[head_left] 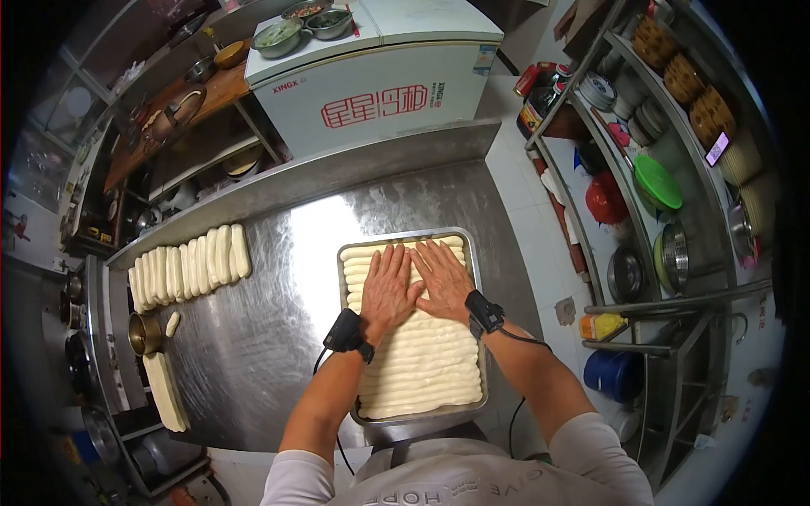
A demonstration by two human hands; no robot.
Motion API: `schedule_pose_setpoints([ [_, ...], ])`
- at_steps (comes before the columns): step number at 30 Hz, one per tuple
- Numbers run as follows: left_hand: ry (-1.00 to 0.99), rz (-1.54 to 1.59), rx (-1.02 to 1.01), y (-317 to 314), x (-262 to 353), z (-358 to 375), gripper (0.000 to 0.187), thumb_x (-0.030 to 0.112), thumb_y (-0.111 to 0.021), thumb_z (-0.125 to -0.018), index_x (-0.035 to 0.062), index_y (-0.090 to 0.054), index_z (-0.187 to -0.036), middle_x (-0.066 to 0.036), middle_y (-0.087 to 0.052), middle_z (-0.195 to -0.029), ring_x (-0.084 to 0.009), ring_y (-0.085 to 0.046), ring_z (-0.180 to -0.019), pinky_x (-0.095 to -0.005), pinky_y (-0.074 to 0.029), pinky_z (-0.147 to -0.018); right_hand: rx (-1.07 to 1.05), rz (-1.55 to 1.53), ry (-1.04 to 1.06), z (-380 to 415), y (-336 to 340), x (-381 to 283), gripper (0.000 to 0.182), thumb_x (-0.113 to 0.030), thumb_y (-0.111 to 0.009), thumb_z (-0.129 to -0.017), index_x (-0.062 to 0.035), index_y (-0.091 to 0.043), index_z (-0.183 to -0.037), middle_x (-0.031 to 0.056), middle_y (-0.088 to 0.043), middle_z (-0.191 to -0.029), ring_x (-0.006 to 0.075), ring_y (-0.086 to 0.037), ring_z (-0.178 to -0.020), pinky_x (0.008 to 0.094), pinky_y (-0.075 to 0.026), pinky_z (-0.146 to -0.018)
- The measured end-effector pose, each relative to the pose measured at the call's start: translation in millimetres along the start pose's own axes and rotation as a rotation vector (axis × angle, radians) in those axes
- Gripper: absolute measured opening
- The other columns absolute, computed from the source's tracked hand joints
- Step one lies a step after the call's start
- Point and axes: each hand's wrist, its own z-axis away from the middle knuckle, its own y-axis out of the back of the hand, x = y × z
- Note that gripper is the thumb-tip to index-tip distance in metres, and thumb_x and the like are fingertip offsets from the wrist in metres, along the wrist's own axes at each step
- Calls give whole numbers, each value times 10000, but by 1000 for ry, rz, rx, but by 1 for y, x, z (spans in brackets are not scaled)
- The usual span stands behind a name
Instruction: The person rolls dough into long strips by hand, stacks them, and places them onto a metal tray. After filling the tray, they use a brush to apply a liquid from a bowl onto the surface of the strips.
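A rectangular metal tray [480, 337] stands near the front of the steel table, filled with rows of pale dough strips [422, 363] lying side by side. My left hand [387, 287] lies flat on the strips in the upper part of the tray, fingers stretched away from me. Beside it, my right hand [443, 277] presses flat on the same dough, its fingers outstretched too. The thumbs meet or nearly meet between the hands. Under the palms the dough is hidden. Both wrists carry black strapped devices with cables.
More dough strips [190, 266] lie in a row at the table's left. Below them are a small metal pot [145, 334], a little dough piece [172, 325] and a long dough slab [165, 392]. A raised steel edge [337, 175] runs along the back, before a white freezer [380, 93]. Shelves [629, 169] with dishes stand right.
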Motion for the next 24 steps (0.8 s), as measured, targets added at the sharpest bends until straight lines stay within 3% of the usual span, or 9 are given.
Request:
schedule_pose_setpoints([
  [7, 18, 18, -29, 11, 5, -11, 709, 392, -561, -955, -73, -421, -1472, -259, -426, -1512, -400, -346, -1448, -527, -188, -1241, -84, -85, 13, -10, 14, 6, 821, -327, -698, -762, 70, -454, -1437, 269, -442, -1479, 395, -375, -1422, 509, -265, -1228],
  [11, 11, 97, 140, 14, 0, 1, 621, 299, -635, -905, -83, -498, -1376, -265, -488, -1367, -436, -423, -1327, -552, -265, -1175, 19, -120, 55, -3, 15, 12, 822, -361, -743, -778, 66, -471, -1425, 257, -465, -1443, 401, -392, -1391, 502, -293, -1213],
  [12, 10, 91, 140, 16, -2, 6, 621, 299, -635, -905, -83, -498, -1376, -265, -488, -1367, -436, -423, -1327, -552, -265, -1175, 49, -88, -18, 2, 16, 13, 821, -388, -751, -800, 63, -472, -1427, 253, -469, -1435, 406, -387, -1389, 498, -304, -1205],
  [14, 173, -68, 307, 16, -6, 19, 557, 248, -656, -883, -88, -530, -1310, -271, -492, -1294, -457, -435, -1254, -561, -305, -1123, 75, -63, -96, 8, 12, 14, 821, -415, -758, -822, 60, -473, -1428, 250, -473, -1428, 410, -381, -1386, 493, -316, -1197],
  [16, 135, -36, 312, 18, -11, 19, 546, 247, -649, -885, -92, -532, -1297, -291, -494, -1284, -462, -427, -1241, -558, -317, -1108, 45, -34, -124, 7, 11, 17, 819, -468, -742, -860, 58, -478, -1429, 249, -474, -1426, 409, -376, -1381, 485, -329, -1182],
  [19, 149, -62, 255, 20, -13, 14, 529, 244, -648, -884, -96, -542, -1276, -286, -502, -1267, -444, -443, -1223, -547, -332, -1093, 36, -32, -139, 3, 16, 12, 771, -424, -769, -851, 85, -524, -1375, 276, -485, -1378, 411, -408, -1345, 500, -368, -1136],
  [21, 151, -139, 196, 22, -15, 12, 527, 290, -666, -905, -66, -569, -1281, -236, -525, -1184, -381, -477, -1130, -505, -365, -1035, -28, -63, -155, 1, 23, 11, 759, -423, -766, -854, 83, -530, -1368, 275, -488, -1376, 410, -410, -1339, 501, -368, -1131],
  [22, 150, -139, 204, 22, -16, 12, 527, 290, -666, -905, -66, -569, -1281, -236, -525, -1184, -381, -477, -1130, -505, -365, -1035, -89, -91, -167, -2, 28, 12, 748, -422, -764, -857, 82, -535, -1361, 273, -491, -1374, 409, -412, -1333, 503, -368, -1127],
  [24, 133, -105, 289, 25, -15, 14, 508, 281, -671, -899, -62, -573, -1260, -241, -518, -1163, -389, -477, -1134, -498, -379, -1029, -12, -49, -133, 1, 29, 9, 741, -422, -763, -856, 77, -540, -1356, 272, -493, -1373, 415, -409, -1333, 508, -365, -1128],
])
